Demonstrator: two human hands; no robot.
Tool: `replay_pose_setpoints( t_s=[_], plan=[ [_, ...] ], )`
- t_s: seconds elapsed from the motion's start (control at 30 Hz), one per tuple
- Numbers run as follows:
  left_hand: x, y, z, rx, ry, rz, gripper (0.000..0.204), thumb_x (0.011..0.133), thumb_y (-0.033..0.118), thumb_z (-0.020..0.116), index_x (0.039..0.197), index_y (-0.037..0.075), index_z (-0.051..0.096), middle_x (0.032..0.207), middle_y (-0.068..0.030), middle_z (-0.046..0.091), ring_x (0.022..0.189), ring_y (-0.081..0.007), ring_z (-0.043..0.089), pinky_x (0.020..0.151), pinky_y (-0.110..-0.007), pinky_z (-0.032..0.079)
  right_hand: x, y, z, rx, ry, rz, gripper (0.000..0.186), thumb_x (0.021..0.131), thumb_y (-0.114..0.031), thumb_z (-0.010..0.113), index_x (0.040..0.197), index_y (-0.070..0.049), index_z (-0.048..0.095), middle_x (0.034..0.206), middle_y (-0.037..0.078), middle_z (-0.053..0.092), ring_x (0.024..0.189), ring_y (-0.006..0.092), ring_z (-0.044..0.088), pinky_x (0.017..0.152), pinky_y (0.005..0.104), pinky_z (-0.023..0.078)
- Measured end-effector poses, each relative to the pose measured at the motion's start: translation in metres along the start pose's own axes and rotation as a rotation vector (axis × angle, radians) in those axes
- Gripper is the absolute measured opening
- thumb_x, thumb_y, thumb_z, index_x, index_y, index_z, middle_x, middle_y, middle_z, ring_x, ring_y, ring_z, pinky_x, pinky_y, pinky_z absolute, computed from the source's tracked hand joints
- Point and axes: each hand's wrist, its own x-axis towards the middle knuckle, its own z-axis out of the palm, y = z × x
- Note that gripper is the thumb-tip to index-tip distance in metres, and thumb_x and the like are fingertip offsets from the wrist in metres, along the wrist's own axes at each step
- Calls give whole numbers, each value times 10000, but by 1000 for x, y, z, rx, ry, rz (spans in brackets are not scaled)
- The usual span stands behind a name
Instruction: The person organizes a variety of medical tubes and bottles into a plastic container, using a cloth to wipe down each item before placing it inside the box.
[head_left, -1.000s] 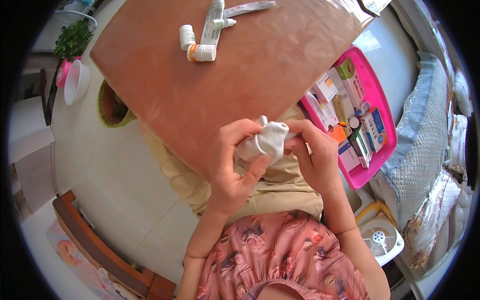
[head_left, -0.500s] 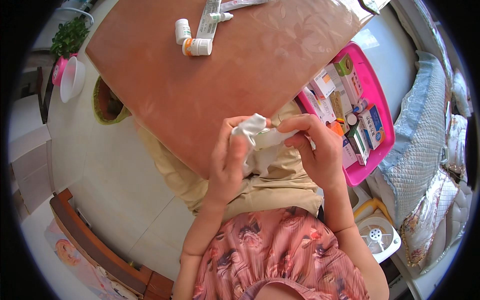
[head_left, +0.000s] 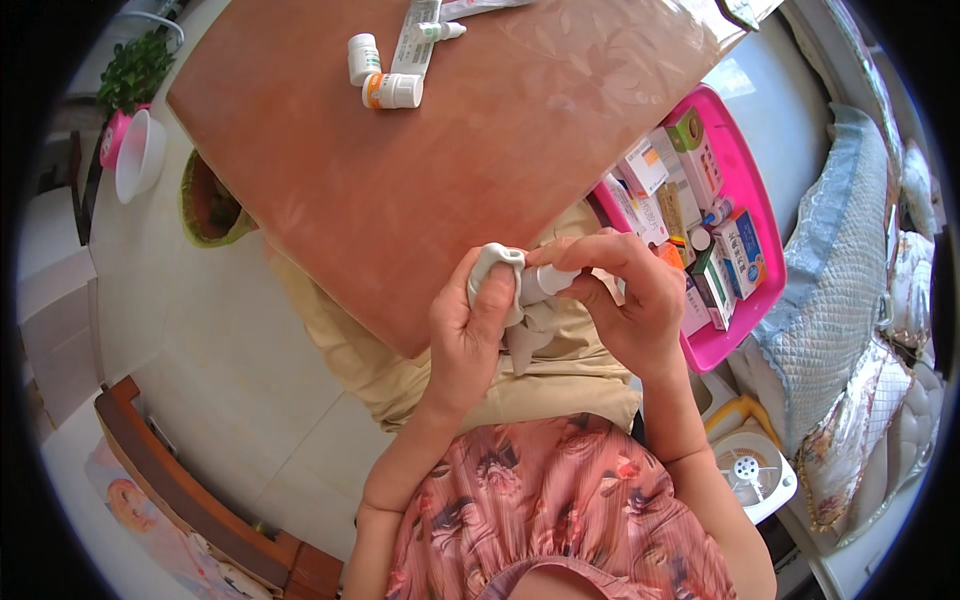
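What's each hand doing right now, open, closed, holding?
Left hand: closed on a whitish cloth.
Right hand: fingers pinched on a small white bottle, held against the cloth.

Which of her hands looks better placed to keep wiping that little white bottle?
Probably the left hand: it grips the grey cloth against the small white bottle, which the right hand holds.
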Motion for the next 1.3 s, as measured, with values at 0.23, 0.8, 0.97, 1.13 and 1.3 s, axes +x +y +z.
replay_pose_setpoints(
  t_s=[0.23, 0.8, 0.97, 1.13, 1.3],
  plan=[
    [2, 5, 16, 205, 166, 252, 303, 1052, 256, 421, 1092, 0, 577, 969, -25, 599, 875, -79, 542, 772, -240, 449, -5, 12, 12, 80, -27, 48, 299, 756, -42, 766, 1035, -39, 658, 1116, 98, 638, 956, 194, 622, 779, 290, 519],
    [-9, -1, 22, -3, 43, 212, 385, 957, 122, 618, 1290, 0, 469, 1201, -43, 557, 1089, -108, 534, 940, -262, 446, -19, -2, 18, -505, -22, -97, 543, 726, -4, 684, 1247, -81, 550, 1002, 107, 577, 810, 267, 609, 671, 356, 513],
    [-7, -2, 22, -145, 143, 150, 403, 908, 58, 671, 1264, -4, 492, 1163, -50, 589, 1041, -106, 575, 898, -273, 493, -18, -11, 9, -697, -23, -192, 600, 670, 7, 688, 1247, -130, 592, 1039, 71, 561, 798, 229, 599, 649, 325, 511],
    [-6, -2, 20, -468, 71, 152, 414, 919, 92, 654, 1283, -12, 487, 1160, -60, 595, 1034, -114, 580, 889, -273, 488, -22, -5, 12, -475, 163, -248, 459, 709, 25, 739, 1145, -28, 604, 995, 94, 623, 773, 218, 641, 615, 300, 512],
    [-7, -1, 19, -497, 39, 90, 431, 905, 98, 672, 1282, -5, 490, 1167, -68, 607, 1052, -127, 585, 911, -299, 484, -26, -11, 1, -99, -9, 74, 330, 811, -59, 750, 1091, 13, 592, 814, 88, 655, 695, 147, 681, 588, 239, 515]
  ],
)
